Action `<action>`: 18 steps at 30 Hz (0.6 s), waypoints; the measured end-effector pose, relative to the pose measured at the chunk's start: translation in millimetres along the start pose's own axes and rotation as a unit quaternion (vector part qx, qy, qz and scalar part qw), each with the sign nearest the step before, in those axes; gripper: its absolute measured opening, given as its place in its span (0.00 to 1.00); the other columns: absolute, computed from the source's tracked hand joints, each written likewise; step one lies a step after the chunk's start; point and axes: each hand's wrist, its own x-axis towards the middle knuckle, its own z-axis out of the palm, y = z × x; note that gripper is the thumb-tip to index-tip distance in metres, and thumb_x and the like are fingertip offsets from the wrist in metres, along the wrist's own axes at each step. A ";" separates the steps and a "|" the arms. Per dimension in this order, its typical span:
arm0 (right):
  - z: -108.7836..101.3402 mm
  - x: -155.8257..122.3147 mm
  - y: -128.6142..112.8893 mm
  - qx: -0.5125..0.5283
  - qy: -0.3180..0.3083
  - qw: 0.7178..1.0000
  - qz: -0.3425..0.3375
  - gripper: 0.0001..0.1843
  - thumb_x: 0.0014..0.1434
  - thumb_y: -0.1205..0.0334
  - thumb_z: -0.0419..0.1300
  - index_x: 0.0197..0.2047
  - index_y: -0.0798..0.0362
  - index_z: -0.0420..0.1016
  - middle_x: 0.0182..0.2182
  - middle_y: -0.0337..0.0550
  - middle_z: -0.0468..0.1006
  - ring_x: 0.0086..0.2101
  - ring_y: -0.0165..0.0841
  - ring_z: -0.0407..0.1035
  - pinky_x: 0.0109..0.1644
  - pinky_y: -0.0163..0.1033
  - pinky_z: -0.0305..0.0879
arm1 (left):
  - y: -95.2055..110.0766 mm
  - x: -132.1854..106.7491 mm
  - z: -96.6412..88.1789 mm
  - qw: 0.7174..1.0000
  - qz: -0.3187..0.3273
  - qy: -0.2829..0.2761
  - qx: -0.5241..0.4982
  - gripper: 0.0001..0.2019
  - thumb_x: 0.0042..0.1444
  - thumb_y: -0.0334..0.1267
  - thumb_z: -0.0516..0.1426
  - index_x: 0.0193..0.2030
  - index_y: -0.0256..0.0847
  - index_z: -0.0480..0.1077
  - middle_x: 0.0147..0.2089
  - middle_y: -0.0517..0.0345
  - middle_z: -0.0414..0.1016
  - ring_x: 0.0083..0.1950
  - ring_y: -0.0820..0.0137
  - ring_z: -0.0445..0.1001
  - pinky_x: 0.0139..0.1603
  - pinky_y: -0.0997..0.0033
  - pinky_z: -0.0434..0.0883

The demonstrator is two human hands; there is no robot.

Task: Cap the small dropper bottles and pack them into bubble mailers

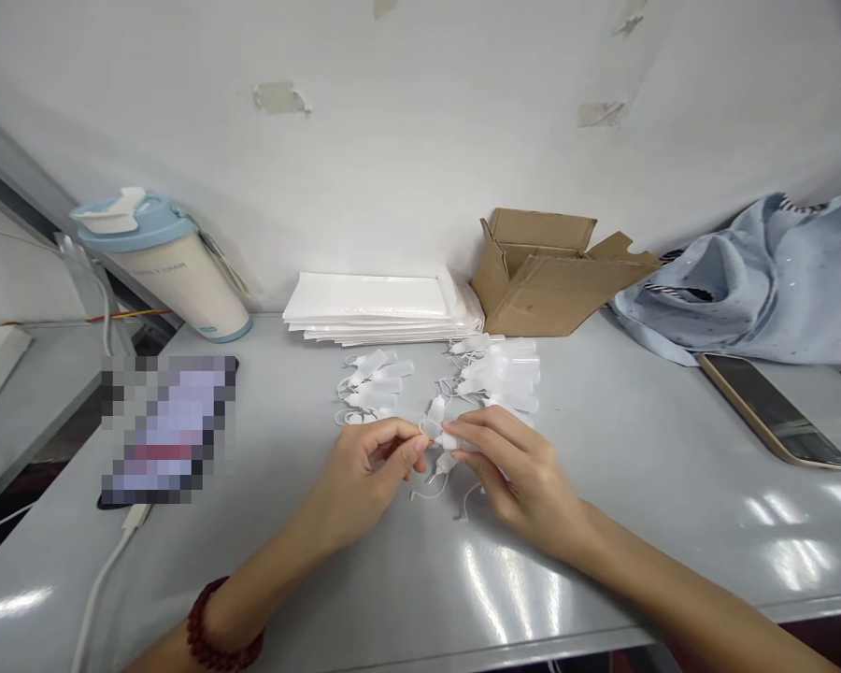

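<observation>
My right hand point(522, 463) pinches a small translucent white needle-tip squeeze bottle point(449, 441) between thumb and fingers, its tip pointing left. Thumb and forefinger of my left hand point(375, 467) are closed at that tip, on the thin white cap strap point(426, 426), which bends in a loop; the cap itself is hidden by the fingertips. More such bottles lie just beyond my hands: a small group point(378, 385) on the left and a larger pile point(501, 369) on the right. A loose one point(445, 463) rests below the held bottle, its strap trailing over the table.
Behind the bottles stand a stack of white padded envelopes point(371, 297) and an open cardboard box point(553, 290). A tumbler point(175, 266) and a phone on a cable point(168, 430) are at left. At right lie another phone point(775, 411) and a light-blue cloth bag point(757, 280) on the grey table point(637, 467).
</observation>
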 end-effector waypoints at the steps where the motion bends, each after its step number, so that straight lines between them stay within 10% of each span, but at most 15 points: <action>1: 0.6 0.1 0.3 0.000 -0.001 1.000 0.000 0.15 0.60 0.77 0.53 0.49 0.60 0.71 0.36 0.50 0.73 0.35 0.34 0.68 0.35 0.40 0.70 | 0.3 -0.1 0.9 1.000 0.003 0.001 0.014 0.13 0.59 0.39 0.53 0.24 0.41 0.69 0.24 0.62 0.70 0.26 0.73 0.66 0.26 0.75 0.63; 18: 0.4 3.8 -3.2 0.044 -0.004 0.998 0.049 0.13 0.60 0.73 0.55 0.49 0.61 0.72 0.38 0.51 0.75 0.38 0.34 0.71 0.39 0.40 0.72 | -2.4 3.5 -10.3 0.995 -0.058 -0.029 -0.080 0.12 0.59 0.42 0.55 0.28 0.40 0.73 0.25 0.64 0.71 0.27 0.76 0.65 0.31 0.76 0.65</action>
